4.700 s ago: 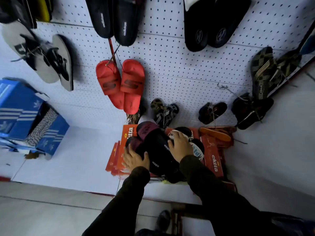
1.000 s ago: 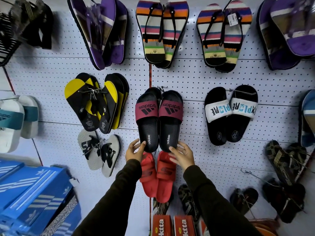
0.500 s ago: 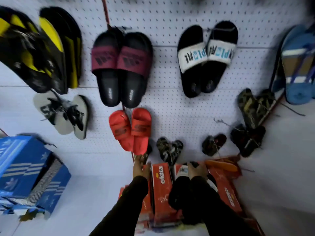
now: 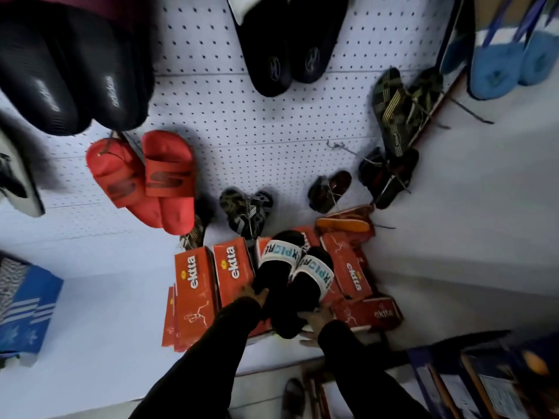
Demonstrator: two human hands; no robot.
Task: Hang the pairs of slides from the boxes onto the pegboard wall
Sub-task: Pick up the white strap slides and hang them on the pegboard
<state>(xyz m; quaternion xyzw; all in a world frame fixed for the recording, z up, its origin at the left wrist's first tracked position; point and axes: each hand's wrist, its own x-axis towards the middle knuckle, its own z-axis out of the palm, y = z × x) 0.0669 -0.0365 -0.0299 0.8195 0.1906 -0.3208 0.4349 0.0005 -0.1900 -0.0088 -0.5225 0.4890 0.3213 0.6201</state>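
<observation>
Head view: since half a second ago, both hands have closed on the black slides lying on the orange boxes. Left hand fingers clamp one heel; right hand fingers cup the other. This pair appears ready for lifting. Straps: white, lettered; soles: matte, rounded.

Matt rubbery slides (glossy cardboard boxes), perforated pegboard.
</observation>
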